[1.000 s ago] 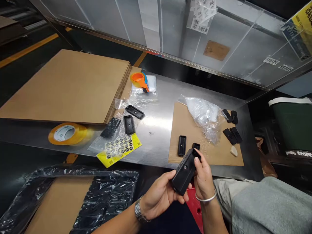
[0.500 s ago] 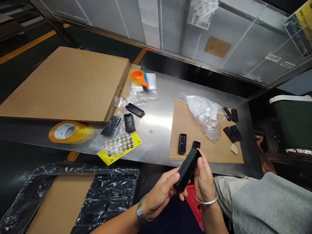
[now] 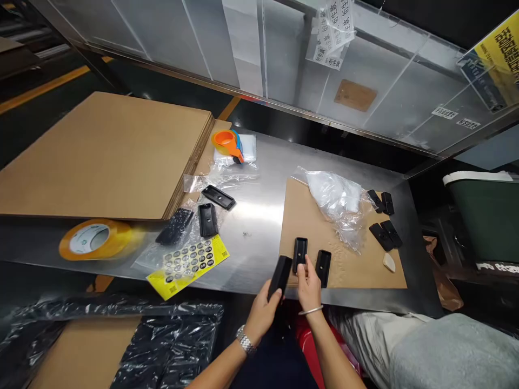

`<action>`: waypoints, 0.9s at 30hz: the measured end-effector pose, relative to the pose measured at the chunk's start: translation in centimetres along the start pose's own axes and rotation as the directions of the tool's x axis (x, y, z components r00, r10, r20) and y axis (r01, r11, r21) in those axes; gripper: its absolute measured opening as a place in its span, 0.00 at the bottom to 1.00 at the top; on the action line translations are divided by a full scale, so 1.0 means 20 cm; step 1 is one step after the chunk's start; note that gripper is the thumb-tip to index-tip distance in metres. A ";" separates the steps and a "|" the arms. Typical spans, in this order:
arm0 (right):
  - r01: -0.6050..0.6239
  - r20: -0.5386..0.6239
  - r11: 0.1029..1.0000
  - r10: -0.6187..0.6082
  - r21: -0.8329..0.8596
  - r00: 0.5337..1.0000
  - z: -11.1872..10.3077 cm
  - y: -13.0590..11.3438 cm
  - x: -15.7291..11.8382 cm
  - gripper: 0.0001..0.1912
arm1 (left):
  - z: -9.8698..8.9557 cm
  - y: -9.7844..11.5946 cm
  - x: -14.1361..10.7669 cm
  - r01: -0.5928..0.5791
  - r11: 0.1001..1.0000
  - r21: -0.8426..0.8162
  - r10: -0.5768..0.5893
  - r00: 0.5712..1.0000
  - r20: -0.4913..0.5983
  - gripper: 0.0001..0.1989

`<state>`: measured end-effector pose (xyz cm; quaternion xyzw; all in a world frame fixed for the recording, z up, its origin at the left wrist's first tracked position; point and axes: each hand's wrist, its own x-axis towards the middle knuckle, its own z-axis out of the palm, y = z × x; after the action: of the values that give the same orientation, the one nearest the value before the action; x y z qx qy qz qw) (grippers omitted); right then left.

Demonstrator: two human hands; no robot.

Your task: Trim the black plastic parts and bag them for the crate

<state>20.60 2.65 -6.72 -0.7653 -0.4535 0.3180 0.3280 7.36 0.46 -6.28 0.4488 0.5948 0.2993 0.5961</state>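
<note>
In the head view, a left hand (image 3: 259, 320) wearing a metal watch closes around a long black piece (image 3: 279, 277), which it holds tilted just off the near edge of a steel workbench (image 3: 259, 216). Beside it, a right hand (image 3: 310, 289) with a silvery bangle brings thumb and forefinger, held close together, to the near end of a black tray (image 3: 300, 253) lying on a flat cardboard sheet (image 3: 365, 275); whether the fingers grip it or merely touch it cannot be told. A second tray (image 3: 323, 267) lies just to the right of that hand, on the same sheet.

Farther along the cardboard sit a crumpled clear plastic bag (image 3: 336, 200), four black parts (image 3: 381, 236) in two pairs, and a small off-white piece (image 3: 388, 262). On the bench's left side, two open black trays (image 3: 208, 220) rest near a yellow sticker sheet (image 3: 188, 267), partly under clear film. An orange tape dispenser (image 3: 229, 145) lies on packed white plastic (image 3: 247, 147), near a stack of cardboard (image 3: 105, 156), with a roll of amber tape (image 3: 95, 239) at the stack's near edge. Grey clothing (image 3: 454, 351) fills the lower right corner, below a dark green bin (image 3: 482, 216).
</note>
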 end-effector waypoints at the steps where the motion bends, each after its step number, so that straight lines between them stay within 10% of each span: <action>1: -0.003 -0.012 0.994 0.001 -0.107 1.000 0.03 0.04 0.05 0.27 | -0.02 -0.05 0.05 0.011 1.000 0.027 -0.009 0.998 -0.056 0.19; 9: -0.009 -0.032 0.963 0.000 -0.269 0.999 0.16 0.21 0.27 0.31 | -0.08 -0.23 0.37 0.080 0.975 0.206 -0.023 0.964 -0.264 0.22; 17: 0.057 0.037 0.993 -0.053 -0.108 0.998 0.07 0.23 0.22 0.27 | -0.04 -0.26 0.40 0.089 0.914 0.397 0.039 0.953 -0.302 0.20; 23: 0.145 -0.004 0.981 -0.147 -0.130 0.989 -0.03 0.11 0.18 0.28 | -0.03 -0.17 0.38 0.173 0.861 0.478 0.027 0.923 -0.384 0.21; 27: 0.187 -0.004 0.964 -0.191 -0.187 0.982 -0.06 0.01 0.15 0.27 | -0.01 0.02 0.41 -0.034 0.964 0.264 0.110 0.954 -0.280 0.21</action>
<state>22.72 5.01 -6.67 -0.7493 -0.5485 0.2329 0.2890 8.25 8.01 -9.49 0.4945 0.6929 0.3046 0.4273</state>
